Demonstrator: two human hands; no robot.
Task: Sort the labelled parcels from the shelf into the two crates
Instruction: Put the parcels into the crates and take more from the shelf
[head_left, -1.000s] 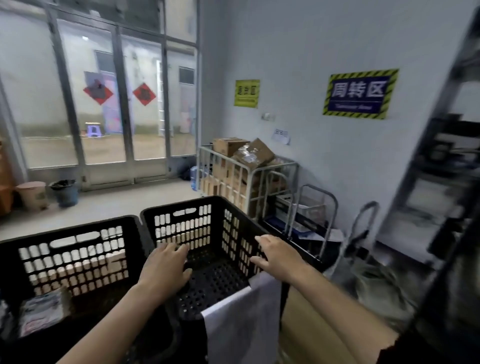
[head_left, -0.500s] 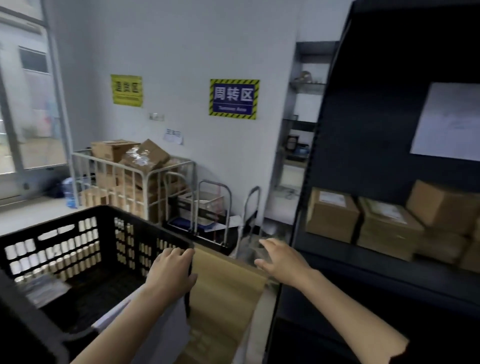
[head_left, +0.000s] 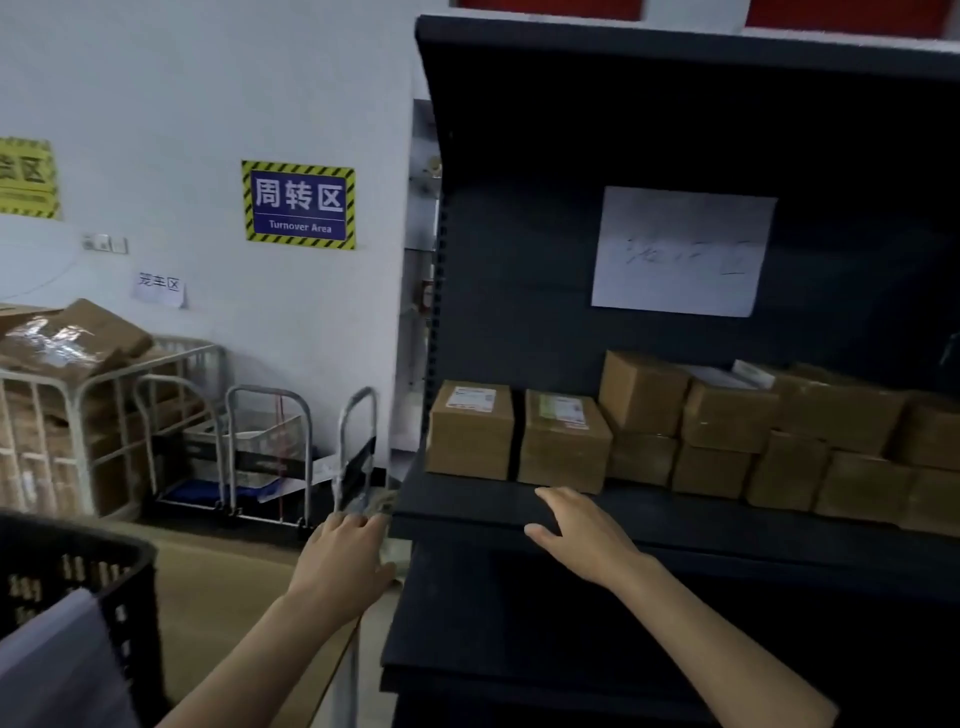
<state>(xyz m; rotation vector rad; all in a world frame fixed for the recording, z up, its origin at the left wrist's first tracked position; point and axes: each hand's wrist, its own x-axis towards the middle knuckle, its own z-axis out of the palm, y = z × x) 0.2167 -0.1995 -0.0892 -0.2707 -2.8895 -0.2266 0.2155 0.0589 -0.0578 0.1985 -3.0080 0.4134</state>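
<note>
**Change of position: crates to shelf**

The view has swung right. The two crates are reduced to one black crate (head_left: 119, 571) corner at lower left. The dark shelf (head_left: 467, 506) and its labelled parcels (head_left: 470, 436) have come into view. Both hands have left the crate rim. The right hand (head_left: 582, 535), fingers extended, is now at the shelf's front edge. The left hand (head_left: 345, 558) is just beside its left corner.

Brown parcels (head_left: 563, 447) line the dark shelf (head_left: 467, 506) before me: two labelled ones at the left, others stacked two high rightward. A black crate (head_left: 130, 571) shows at my lower left.
</note>
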